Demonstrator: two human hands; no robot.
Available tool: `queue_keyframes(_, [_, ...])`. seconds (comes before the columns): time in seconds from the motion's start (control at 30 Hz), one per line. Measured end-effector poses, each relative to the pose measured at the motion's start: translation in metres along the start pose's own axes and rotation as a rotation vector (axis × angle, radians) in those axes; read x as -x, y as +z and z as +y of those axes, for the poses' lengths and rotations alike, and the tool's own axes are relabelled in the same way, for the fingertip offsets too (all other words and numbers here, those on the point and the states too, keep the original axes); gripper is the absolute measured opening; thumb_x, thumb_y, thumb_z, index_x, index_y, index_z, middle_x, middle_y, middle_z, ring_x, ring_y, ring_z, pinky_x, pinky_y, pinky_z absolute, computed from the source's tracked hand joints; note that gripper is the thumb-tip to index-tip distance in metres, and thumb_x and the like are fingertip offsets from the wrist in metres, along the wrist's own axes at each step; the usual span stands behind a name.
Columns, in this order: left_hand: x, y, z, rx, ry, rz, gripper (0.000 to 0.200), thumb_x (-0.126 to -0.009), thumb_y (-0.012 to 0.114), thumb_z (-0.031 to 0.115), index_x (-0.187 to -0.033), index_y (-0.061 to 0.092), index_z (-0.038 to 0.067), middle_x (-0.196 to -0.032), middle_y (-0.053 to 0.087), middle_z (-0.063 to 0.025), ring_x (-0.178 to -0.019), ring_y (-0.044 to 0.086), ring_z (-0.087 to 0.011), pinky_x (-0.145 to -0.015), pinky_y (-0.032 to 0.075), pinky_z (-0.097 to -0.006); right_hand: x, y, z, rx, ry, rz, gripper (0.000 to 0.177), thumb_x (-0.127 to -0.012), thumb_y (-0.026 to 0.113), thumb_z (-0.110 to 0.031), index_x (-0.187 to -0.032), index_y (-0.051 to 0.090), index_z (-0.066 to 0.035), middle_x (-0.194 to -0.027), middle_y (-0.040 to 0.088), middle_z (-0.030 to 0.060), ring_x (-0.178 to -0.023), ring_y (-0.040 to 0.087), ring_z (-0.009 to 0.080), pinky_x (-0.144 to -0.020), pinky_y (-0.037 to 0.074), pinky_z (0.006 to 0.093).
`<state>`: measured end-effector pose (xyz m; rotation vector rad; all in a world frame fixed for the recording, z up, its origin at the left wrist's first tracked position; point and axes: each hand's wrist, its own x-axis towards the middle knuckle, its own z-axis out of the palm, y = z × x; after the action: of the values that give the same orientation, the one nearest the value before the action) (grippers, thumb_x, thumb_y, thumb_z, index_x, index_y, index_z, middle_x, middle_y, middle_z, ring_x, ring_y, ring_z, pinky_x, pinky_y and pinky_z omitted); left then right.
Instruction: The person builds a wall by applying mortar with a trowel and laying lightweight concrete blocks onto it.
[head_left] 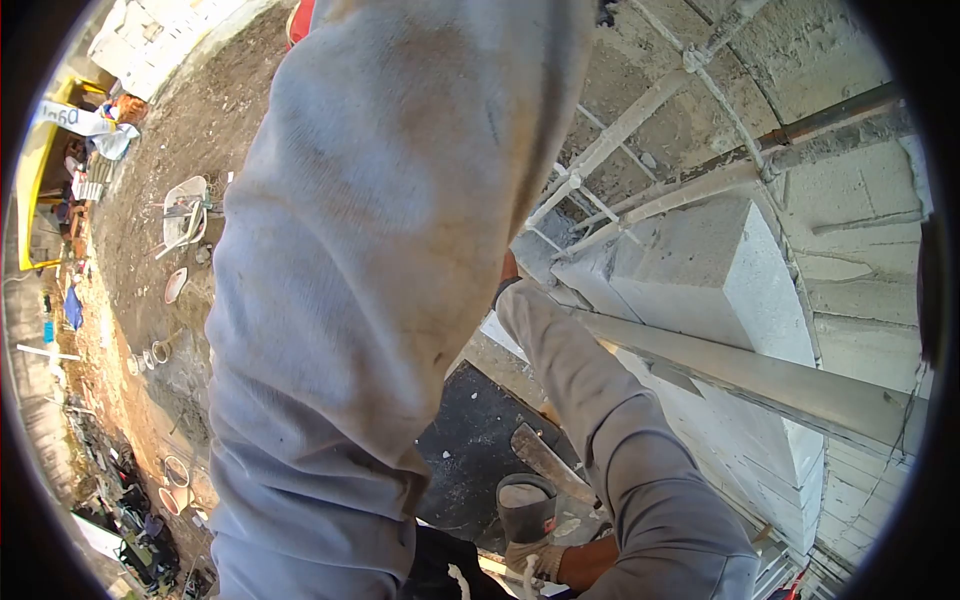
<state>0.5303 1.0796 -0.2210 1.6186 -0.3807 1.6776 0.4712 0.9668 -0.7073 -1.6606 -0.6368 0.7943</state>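
A large grey sleeve of my left arm crosses the view from the bottom to the top edge, close to the camera; my left hand is out of sight. My right sleeve runs from the lower right up to the centre. Only a sliver of skin of my right hand (510, 266) shows past its dark cuff. The left sleeve covers the rest of it, so its fingers are hidden. Nearest to it are pale blocks (690, 260) and a long metal beam (740, 370).
Below are a co-worker's cap (526, 498) and gloved hand (535, 560), beside a dark board (470, 440) and a plank (550, 462). White-coated bars (640, 110) cross the upper right. A wheelbarrow (185, 212) stands on dirt ground at left.
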Motion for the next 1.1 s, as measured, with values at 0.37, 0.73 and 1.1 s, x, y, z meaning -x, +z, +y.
queue_keyframes(0.37, [0.001, -0.011, -0.004, 0.090, -0.053, -0.018, 0.034, -0.097, 0.043, 0.030, -0.113, 0.054, 0.002, -0.084, 0.064, -0.0235, -0.078, 0.062, -0.0383, -0.073, 0.047, -0.0455, -0.065, -0.031, -0.049, 0.954, 0.114, -0.081, 0.091, -0.075, 0.064, -0.037, -0.143, 0.024, 0.007, -0.155, 0.016, 0.0151, -0.141, 0.017, 0.0373, -0.116, 0.013, 0.0425])
queue_keyframes(0.73, [0.005, 0.009, -0.007, 0.255, -0.104, 0.031, 0.034, -0.097, 0.043, 0.029, -0.114, 0.054, 0.002, -0.085, 0.064, -0.0236, -0.078, 0.062, -0.0385, -0.073, 0.047, -0.0455, -0.034, 0.013, -0.108, 1.014, -0.214, -0.095, 0.061, -0.077, 0.067, -0.025, -0.130, 0.049, -0.002, -0.135, 0.038, 0.0262, -0.127, 0.037, 0.0419, -0.104, 0.037, 0.0418])
queue_keyframes(1.1, [-0.026, 0.014, -0.008, 0.392, -0.063, -0.019, 0.033, -0.097, 0.043, 0.028, -0.114, 0.054, 0.002, -0.085, 0.064, -0.0236, -0.078, 0.062, -0.0386, -0.073, 0.047, -0.0455, -0.121, 0.045, -0.095, 1.265, 0.213, -0.100, 0.070, -0.082, 0.061, -0.022, -0.141, 0.031, 0.001, -0.149, 0.013, 0.0346, -0.136, 0.019, 0.0512, -0.113, 0.019, 0.0520])
